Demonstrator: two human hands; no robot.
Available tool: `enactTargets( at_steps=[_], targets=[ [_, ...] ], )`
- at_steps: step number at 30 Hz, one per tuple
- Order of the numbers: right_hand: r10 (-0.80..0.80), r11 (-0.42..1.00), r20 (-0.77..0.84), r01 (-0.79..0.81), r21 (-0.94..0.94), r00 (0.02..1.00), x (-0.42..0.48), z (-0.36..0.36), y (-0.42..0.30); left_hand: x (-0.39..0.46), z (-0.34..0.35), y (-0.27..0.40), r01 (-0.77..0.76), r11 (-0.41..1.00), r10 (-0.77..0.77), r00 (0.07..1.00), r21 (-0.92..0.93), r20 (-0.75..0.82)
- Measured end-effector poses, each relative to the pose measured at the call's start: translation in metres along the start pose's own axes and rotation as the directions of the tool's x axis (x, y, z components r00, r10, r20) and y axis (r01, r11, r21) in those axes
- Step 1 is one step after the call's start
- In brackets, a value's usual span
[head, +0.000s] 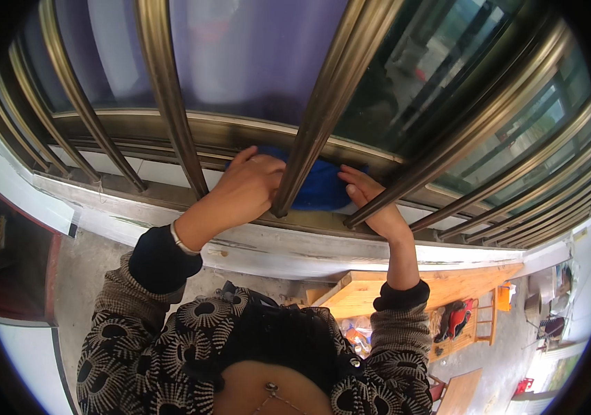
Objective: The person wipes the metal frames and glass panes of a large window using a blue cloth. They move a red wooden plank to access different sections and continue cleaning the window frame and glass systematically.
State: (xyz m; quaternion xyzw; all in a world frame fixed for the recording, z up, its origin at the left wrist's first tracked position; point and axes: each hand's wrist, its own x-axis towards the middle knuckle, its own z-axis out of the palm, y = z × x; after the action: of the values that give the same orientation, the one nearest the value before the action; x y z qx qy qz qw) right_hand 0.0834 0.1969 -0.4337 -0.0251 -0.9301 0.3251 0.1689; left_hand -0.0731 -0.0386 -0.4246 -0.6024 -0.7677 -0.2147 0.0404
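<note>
A blue cloth (321,187) lies bunched on the window sill behind the metal bars. My left hand (246,187) reaches in between two bars and is closed over the cloth's left part, knuckles up. One upright bar (311,124) passes in front of the cloth, beside my left fingers. From the right, my right hand (378,205) comes through the adjacent gap, its fingertips at the cloth's right edge. Whether those fingers grip the cloth or only rest against it cannot be made out. Part of the cloth is hidden by the bar and my left hand.
Behind the bars stands a framed window pane (243,57) with purple showing in it. A white ledge (275,248) runs below the bars. Lower right are a wooden bench or tabletop (420,288) and a wooden chair (484,316); a dark red-framed opening (15,254) is at left.
</note>
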Motion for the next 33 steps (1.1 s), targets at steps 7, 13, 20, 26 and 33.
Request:
enactTargets(
  at_steps=[7,13,20,26,33],
  targets=[
    [-0.189,0.689,-0.069,0.083,-0.720,0.980,0.005,0.003,-0.020,-0.009,0.014,-0.004,0.062,0.992,-0.057,0.997,0.109,-0.043],
    [-0.275,0.553,-0.254,-0.063,-0.831,0.927,-0.005,0.000,-0.027,-0.007,0.023,-0.006,0.010,1.000,-0.008,0.960,0.004,-0.281],
    [-0.069,0.923,-0.049,0.045,-0.383,0.996,-0.021,0.002,-0.016,-0.015,0.015,-0.011,0.007,1.000,-0.014,0.965,-0.026,-0.264],
    [-0.132,0.935,0.134,0.168,-0.313,0.982,0.006,-0.002,0.002,-0.010,0.023,-0.015,-0.006,0.999,-0.005,0.949,-0.036,-0.314],
    [-0.189,0.639,-0.002,0.121,-0.760,0.982,-0.008,-0.001,-0.002,-0.003,0.024,-0.012,-0.080,0.997,0.075,0.956,-0.005,-0.283]
  ],
)
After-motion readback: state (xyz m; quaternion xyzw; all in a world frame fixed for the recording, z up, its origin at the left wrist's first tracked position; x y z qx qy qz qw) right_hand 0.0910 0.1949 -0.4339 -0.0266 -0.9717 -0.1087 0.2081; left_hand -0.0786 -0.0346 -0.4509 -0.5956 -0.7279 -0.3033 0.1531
